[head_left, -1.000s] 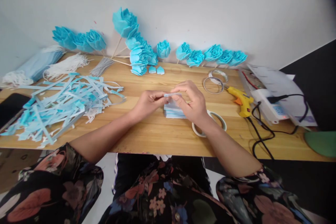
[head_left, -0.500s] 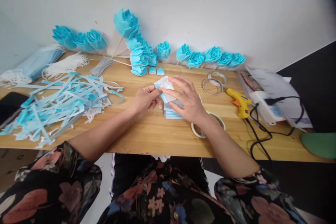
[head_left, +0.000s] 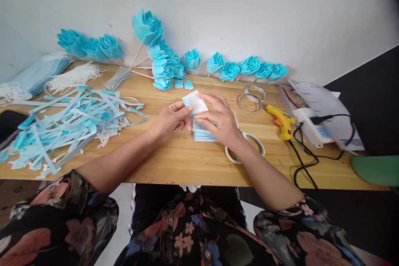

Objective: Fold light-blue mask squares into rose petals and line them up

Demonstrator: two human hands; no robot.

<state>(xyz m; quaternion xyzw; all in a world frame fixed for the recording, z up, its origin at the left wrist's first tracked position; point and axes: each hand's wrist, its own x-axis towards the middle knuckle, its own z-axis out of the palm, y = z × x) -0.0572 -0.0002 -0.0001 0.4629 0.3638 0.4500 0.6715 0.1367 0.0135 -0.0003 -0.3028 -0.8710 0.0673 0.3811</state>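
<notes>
Two hands: left hand (head_left: 174, 117) angled inward, thumb and fingers pinching the white sheet (head_left: 197, 103); right hand (head_left: 220, 118) arched in from the right, fingers parted about the sheet's edge, grip I cannot tell.
Sheet: one, blue-edged, raised over the far side of the stack (head_left: 204, 136).
Blue flowers (head_left: 110, 47): I count three far left, one alone far middle, five far right; the overlapping cluster between defeats my count.
Folded pieces (head_left: 188, 85): two, beyond the sheet.
Glue gun (head_left: 286, 122): one, right.
Obstruction: right hand covers part of the stack; right forearm crosses the scissors (head_left: 227, 153).
</notes>
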